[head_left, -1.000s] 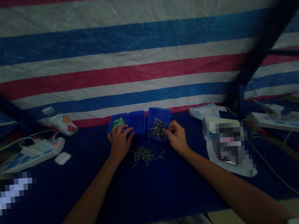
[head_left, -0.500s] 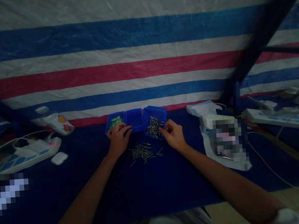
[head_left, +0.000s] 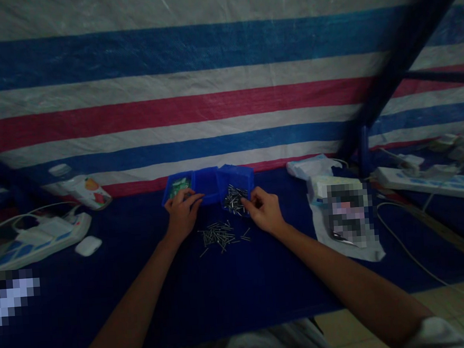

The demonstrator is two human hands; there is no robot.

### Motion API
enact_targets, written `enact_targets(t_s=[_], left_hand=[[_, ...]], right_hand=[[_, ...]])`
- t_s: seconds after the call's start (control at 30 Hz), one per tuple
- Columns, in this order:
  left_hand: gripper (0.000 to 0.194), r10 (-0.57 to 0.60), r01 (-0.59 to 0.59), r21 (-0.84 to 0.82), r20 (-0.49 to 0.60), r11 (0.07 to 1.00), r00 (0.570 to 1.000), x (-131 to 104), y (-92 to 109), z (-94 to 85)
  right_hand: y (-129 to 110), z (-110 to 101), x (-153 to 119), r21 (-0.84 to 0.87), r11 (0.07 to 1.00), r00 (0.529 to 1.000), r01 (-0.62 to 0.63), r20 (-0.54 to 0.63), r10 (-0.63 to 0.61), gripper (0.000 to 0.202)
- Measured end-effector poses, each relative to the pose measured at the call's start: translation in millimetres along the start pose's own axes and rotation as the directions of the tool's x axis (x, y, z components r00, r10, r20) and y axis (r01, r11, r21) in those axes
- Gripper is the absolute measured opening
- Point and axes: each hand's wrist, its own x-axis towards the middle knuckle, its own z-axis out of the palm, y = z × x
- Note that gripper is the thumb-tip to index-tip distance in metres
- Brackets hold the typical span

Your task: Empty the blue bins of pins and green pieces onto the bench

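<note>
Three blue plastic bins stand side by side on the dark blue table. Green packets show in the left bin, over whose front my left hand lies, fingers stretched and apart toward the middle bin. How firmly it touches the rim is unclear. My right hand holds the side wall of the right bin, thumb at the inside. That bin contains many short metal pins or screws. In front of the bins lies a loose pile of thin metal pins or screws, a few scattered to its right.
On the left are a bottle, a power strip with cables and a white case. To the right lie white packaging, a blurred-out item and another power strip. A striped tarp hangs behind.
My right hand and the right bin have shifted slightly left, closing the small gap to the middle bin. My left hand stays nearly in place. The whole view has drifted a little.
</note>
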Motion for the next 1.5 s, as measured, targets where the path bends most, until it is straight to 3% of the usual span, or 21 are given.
enact_targets(t_s=[0.73, 1.5], left_hand=[[0.028, 0.019, -0.019, 0.050, 0.002, 0.999, 1.000, -4.0, -2.0, 1.3], [0.030, 0.048, -0.051, 0.065, 0.038, 0.997, 0.998, -5.7, -1.8, -1.8]], right_hand=[[3.3, -2.8, -0.5, -0.081, 0.989, 0.990, 0.128, 0.072, -0.122, 0.031], [3.1, -1.7, -1.9, -0.107, 0.980, 0.981, 0.168, 0.112, -0.156, 0.034]])
